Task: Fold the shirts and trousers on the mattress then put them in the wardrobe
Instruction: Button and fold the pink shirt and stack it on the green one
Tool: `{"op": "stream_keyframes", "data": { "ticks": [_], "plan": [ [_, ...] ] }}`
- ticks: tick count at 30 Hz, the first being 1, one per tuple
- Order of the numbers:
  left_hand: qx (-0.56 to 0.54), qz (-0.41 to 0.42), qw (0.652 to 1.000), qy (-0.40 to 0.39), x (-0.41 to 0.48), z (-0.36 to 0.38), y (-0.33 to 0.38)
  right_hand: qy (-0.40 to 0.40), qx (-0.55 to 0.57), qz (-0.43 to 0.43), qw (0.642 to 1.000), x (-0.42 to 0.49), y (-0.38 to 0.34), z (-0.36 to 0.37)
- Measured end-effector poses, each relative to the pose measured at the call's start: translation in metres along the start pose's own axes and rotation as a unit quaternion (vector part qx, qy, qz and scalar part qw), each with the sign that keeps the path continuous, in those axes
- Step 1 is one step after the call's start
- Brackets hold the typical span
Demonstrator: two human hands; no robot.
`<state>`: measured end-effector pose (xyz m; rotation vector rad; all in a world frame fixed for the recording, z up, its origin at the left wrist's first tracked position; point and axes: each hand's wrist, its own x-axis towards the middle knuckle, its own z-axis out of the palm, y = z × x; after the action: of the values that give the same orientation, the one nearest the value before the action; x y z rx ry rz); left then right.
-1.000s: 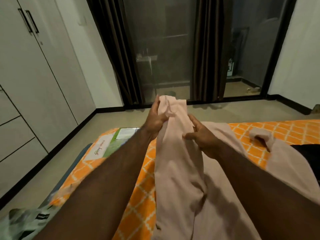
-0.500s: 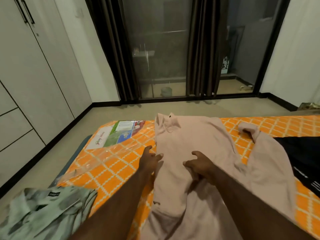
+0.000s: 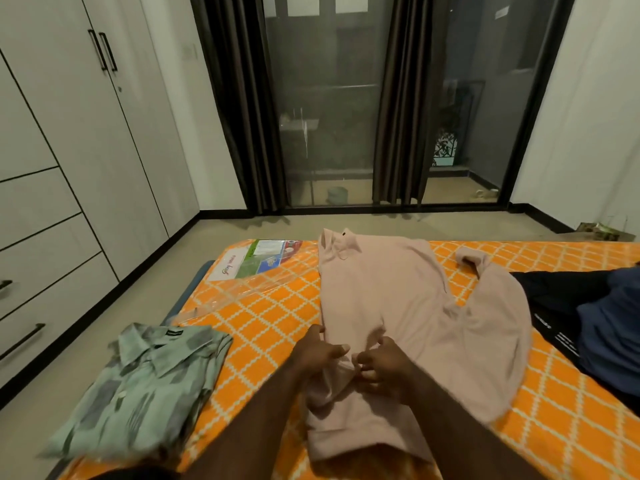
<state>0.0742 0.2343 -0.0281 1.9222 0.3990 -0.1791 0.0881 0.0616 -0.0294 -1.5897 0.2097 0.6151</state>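
A pale pink shirt (image 3: 388, 299) lies spread on the orange patterned mattress (image 3: 270, 317), collar at the far end, one sleeve flung out to the right. My left hand (image 3: 317, 353) and my right hand (image 3: 382, 365) sit close together at the shirt's near middle, each pinching a bunch of the pink fabric. A folded green patterned shirt (image 3: 138, 386) rests at the mattress's near left corner. Dark trousers (image 3: 561, 303) and a blue garment (image 3: 609, 327) lie at the right edge. The white wardrobe (image 3: 69, 168) stands along the left wall with its doors closed.
A printed label under clear plastic wrap (image 3: 256, 261) covers the mattress's far left corner. Bare floor (image 3: 145, 306) runs between mattress and wardrobe. Dark curtains (image 3: 242, 116) and glass doors (image 3: 329, 98) fill the far wall.
The pink shirt, held up a second ago, now lies flat on the mattress. Both hands have slid back toward me and gathered fabric at its near middle.
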Motion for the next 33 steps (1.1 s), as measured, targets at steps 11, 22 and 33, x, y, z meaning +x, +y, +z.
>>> {"op": "stream_keyframes", "data": {
  "ticks": [11, 22, 33],
  "plan": [
    [-0.039, -0.068, 0.997, 0.024, -0.020, 0.017, -0.011, 0.123, -0.181, -0.042, 0.975, -0.004, -0.004, -0.008],
    [0.241, 0.097, 0.952, 0.160, -0.008, 0.033, -0.008, 0.150, -0.122, -0.015, 0.981, -0.015, -0.058, -0.092],
    [0.309, 0.272, 0.907, -0.093, -0.041, 0.156, 0.049, 0.243, 0.044, 0.068, 0.967, -0.040, -0.012, -0.187]
  ]
}}
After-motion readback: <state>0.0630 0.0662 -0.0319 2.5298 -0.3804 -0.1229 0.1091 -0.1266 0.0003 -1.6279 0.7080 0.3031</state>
